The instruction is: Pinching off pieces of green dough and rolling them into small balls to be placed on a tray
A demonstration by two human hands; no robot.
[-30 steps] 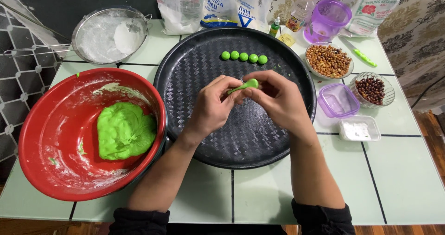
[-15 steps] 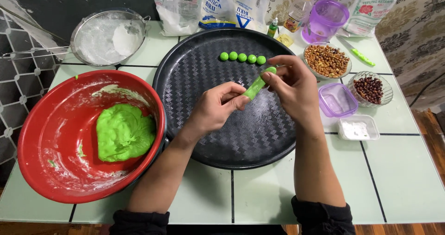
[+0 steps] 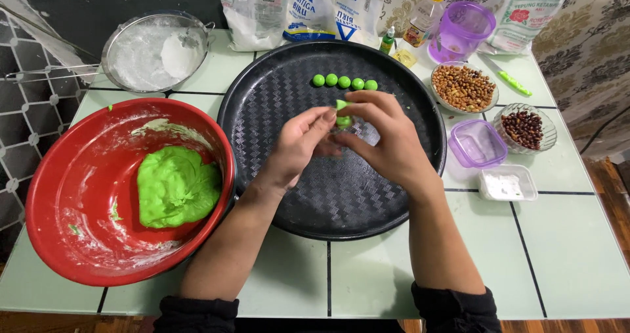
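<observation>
Over the round black tray (image 3: 275, 97) my left hand (image 3: 298, 146) and my right hand (image 3: 384, 139) meet and pinch a small piece of green dough (image 3: 342, 113) between their fingertips. A row of several small green dough balls (image 3: 344, 82) lies on the tray just beyond the hands. A big lump of green dough (image 3: 174, 185) rests in the red bowl (image 3: 72, 175) at the left, apart from both hands.
A metal sieve with white flour (image 3: 154, 51) stands at the back left, flour bags (image 3: 295, 8) behind the tray. At the right are a bowl of peanuts (image 3: 462, 87), a bowl of dark beans (image 3: 525, 128), purple tubs (image 3: 476, 143), a white-powder box (image 3: 505, 185), a bottle (image 3: 425, 15) and a green-handled knife (image 3: 508, 80).
The hands pulled apart, stretching the green dough into a strip toward the row of balls, then came back together near the tray's middle with a smaller piece between them.
</observation>
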